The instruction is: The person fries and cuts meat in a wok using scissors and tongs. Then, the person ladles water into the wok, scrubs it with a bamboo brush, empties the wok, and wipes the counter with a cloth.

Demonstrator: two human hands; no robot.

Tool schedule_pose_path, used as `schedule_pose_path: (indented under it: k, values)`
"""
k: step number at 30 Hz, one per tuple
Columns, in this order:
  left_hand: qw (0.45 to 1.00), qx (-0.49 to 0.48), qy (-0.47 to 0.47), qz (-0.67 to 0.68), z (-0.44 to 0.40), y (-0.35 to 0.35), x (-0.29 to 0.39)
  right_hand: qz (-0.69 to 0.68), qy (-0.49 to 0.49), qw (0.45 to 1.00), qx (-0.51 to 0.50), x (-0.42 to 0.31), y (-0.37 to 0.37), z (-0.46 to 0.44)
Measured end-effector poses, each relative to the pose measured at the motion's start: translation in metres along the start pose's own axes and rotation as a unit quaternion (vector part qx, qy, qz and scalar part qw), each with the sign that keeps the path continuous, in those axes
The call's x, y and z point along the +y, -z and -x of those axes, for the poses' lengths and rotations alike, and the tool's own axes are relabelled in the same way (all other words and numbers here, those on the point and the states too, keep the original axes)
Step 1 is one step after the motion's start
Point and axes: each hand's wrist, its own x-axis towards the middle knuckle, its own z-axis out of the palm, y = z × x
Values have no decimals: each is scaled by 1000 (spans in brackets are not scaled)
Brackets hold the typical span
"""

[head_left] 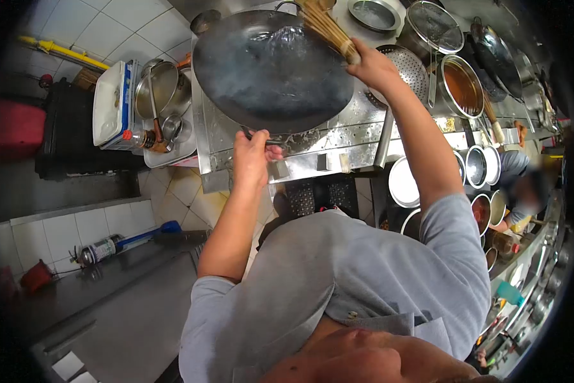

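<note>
A large dark wok (267,76) sits tilted on the steel stove, steam or smoke drifting over its wet inner surface. At its near rim, my left hand (251,156) is closed around the small loop handle. My right hand (374,66) grips a bamboo wok brush (325,29) by its bound end. The brush's splayed bristles point up and left, over the wok's far right rim; whether they touch the metal I cannot tell. Just right of the wok lies a perforated strainer (409,71) with a long handle running toward me.
A pot of reddish-brown liquid (462,86) and a mesh-covered pot (435,25) stand at right. Left of the stove are a metal pot (158,89), a ladle (154,105) and a white bin (110,105). Another person (523,191) is at the far right, near several bowls.
</note>
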Motion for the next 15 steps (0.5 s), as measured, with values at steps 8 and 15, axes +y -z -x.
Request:
schedule_pose_path:
  k: [8, 15]
  values:
    - [982, -15, -52, -178, 11, -28, 57, 139, 3, 986, -94, 3, -27, -52]
    - [940, -31, -98, -325, 4, -71, 95, 34, -55, 991, -114, 30, -19, -39]
